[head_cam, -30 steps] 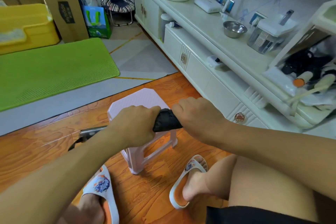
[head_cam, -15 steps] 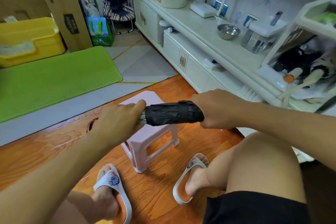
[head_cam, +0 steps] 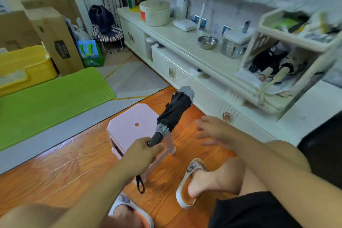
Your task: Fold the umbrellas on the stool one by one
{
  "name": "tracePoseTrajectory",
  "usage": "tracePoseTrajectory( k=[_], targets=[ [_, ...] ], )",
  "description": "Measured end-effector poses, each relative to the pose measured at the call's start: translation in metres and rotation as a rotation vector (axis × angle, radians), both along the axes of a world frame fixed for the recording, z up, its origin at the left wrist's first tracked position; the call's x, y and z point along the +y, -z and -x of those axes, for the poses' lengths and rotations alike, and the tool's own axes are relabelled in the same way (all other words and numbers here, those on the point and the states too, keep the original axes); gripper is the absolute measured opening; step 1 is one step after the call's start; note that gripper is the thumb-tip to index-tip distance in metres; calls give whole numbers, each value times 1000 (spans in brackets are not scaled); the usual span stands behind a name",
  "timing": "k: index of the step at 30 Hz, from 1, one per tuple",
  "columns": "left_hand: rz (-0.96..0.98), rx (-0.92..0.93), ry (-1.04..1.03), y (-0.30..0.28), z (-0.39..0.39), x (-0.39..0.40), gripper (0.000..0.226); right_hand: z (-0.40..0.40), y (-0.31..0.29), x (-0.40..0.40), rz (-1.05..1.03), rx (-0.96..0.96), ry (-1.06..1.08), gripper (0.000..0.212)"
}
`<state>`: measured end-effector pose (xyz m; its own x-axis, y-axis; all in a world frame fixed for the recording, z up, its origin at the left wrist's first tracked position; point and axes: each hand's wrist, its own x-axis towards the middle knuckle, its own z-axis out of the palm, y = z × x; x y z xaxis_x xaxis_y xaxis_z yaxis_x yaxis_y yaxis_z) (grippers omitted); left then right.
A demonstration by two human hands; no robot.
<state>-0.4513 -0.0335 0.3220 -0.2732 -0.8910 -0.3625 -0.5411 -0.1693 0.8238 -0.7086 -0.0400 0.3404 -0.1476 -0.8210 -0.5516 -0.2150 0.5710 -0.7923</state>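
Head view shows, nearest to the camera, two bare forearms reaching forward over the knees and two feet in slippers on the orange wooden floor. The left hand is curled round the handle of the black umbrella, and a dark wrist strap hangs down below this hand. The umbrella is already collapsed into a short bundle. Its long axis goes from the handle in the left hand up and away to the right, so the grey far end points toward the white cabinet.

The right hand is beside the umbrella on its right side, not touching it, with the fingers spread and relaxed; it holds nothing, and it is a little blurred. It lies nearer to the cloth part than the left hand does, so I judge that it is the hand which can wrap or smooth the cloth, or take the bundle.

Just behind the left hand stands the pink stool. No umbrella lies on the part of its seat that shows. The umbrella is held in the air above its right edge. Farther away there is a green mat, then a yellow box and a steel bowl on the cabinet top.
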Motion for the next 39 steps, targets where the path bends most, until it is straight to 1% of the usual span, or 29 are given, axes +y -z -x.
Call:
tracePoseTrajectory(
  k=[1, 3, 5, 6, 7, 8, 10, 12, 13, 16, 19, 21, 22, 25, 29, 30, 32, 34, 36, 37, 39],
  targets=[
    [28, -11, 36, 0, 13, 0, 21, -4, 2, 8, -23, -179, 17, 61],
    [96, -18, 129, -2, 38, -1, 20, -4, -3, 11, 2, -419, 116, 58],
    [177, -34, 233, -7, 66, 0, 17, 3, -16, 8, 80, -572, 289, 45],
    [202, -25, 281, -14, 80, 0, 15, 9, -24, 6, 134, -593, 386, 39],
    [194, 19, 321, -21, 93, -1, 14, 18, -29, 5, 184, -574, 468, 35],
    [146, 86, 353, -28, 106, -5, 13, 29, -34, 3, 222, -538, 529, 32],
    [-20, 187, 390, -41, 133, -17, 21, 53, -40, -1, 267, -490, 613, 31],
    [-158, 220, 377, -49, 161, -32, 31, 78, -44, -11, 288, -439, 676, 34],
    [-171, 219, 370, -50, 177, -40, 32, 93, -46, -16, 297, -412, 701, 34],
    [-79, 214, 369, -50, 233, -70, 32, 140, -58, -27, 319, -360, 685, 34],
    [-23, 241, 337, -47, 292, -106, 32, 189, -65, -28, 323, -202, 577, 38],
    [24, 215, 312, -41, 332, -131, 31, 220, -62, -28, 344, -123, 562, 24],
    [50, 200, 305, -39, 353, -144, 31, 234, -60, -28, 353, -87, 563, 22],
    [150, 162, 309, -33, 417, -184, 35, 272, -50, -37, 355, 49, 539, 29],
    [317, 94, 345, -41, 491, -232, 30, 309, -43, -58, 346, 76, 530, 27],
    [364, 57, 370, -43, 507, -242, 33, 316, -41, -63, 347, 82, 528, 26],
    [430, -53, 410, -38, 532, -261, 45, 327, -37, -73, 349, 89, 515, 26],
    [396, -159, 415, -27, 542, -271, 57, 334, -32, -81, 352, 87, 499, 27],
    [285, -169, 408, -16, 541, -272, 66, 338, -28, -86, 352, 84, 510, 24],
    [258, -148, 410, -14, 538, -269, 65, 338, -28, -87, 350, 81, 524, 22],
    [297, -102, 413, -5, 533, -271, 54, 338, -26, -91, 350, 83, 541, 21]
  ],
)
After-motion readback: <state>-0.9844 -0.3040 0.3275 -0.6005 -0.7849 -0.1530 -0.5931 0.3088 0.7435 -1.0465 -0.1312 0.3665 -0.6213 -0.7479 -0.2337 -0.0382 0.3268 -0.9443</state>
